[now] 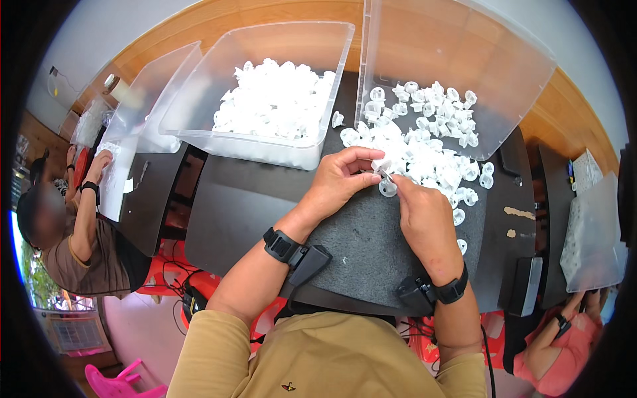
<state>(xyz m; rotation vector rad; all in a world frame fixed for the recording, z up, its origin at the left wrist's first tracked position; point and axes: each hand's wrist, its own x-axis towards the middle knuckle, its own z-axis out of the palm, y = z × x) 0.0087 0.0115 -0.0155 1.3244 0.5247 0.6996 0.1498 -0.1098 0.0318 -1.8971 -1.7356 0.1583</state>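
Between the thumb and fingers of my left hand (pixel 340 180) is a small white plastic part (pixel 383 166). My right hand (pixel 424 213) is closed, its thumb and forefinger pinched right against that part. Whether these fingers grip the part itself or something thin at its edge, I cannot make out. Just beyond my hands spreads a heap of similar white plastic parts (pixel 424 159), round-faced with small prongs. The heap runs back into a clear plastic bin (pixel 458 50) tipped toward me. Under my hands lies a dark grey mat (pixel 358 245).
Left of the heap stands a clear bin (pixel 265 147) filled with white parts. A black box (pixel 525 286) sits at the table's right edge. One person (pixel 86 225) works at the left table, another (pixel 564 345) at the right beside a clear bin (pixel 594 232). Red stools show below.
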